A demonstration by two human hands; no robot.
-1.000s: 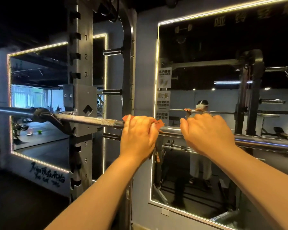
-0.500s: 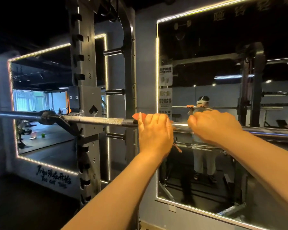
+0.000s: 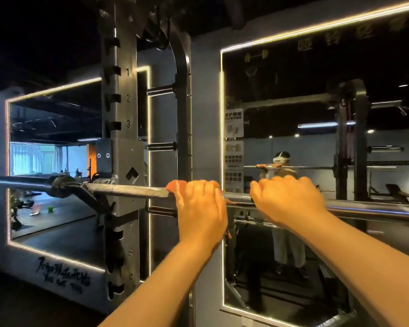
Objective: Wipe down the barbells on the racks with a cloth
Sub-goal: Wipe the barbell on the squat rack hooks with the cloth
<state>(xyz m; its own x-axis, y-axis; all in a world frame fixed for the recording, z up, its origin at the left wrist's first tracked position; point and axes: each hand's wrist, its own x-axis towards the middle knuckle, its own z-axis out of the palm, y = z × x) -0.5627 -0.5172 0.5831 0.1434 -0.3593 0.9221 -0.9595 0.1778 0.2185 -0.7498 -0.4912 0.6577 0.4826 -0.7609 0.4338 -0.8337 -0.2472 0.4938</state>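
Note:
A long steel barbell [image 3: 132, 191] lies horizontally on the hook of a grey numbered rack post [image 3: 122, 161]. My left hand [image 3: 200, 208] is wrapped over the bar with an orange cloth [image 3: 172, 186] pressed around it; the cloth's edge peeks out left of my fingers. My right hand [image 3: 286, 201] grips the bare bar just to the right, a small gap between the hands. The bar's shiny right part [image 3: 376, 212] runs off the frame's edge.
Behind the bar hang two light-framed wall mirrors [image 3: 57, 173] [image 3: 316, 138]; the right one reflects a person at the bar. Short plate pegs [image 3: 162, 146] stick out of the rack's rear post. The floor below is dark.
My left hand with the cloth has slid to the right along the bar, closer to my right hand. The view has shifted slightly with it.

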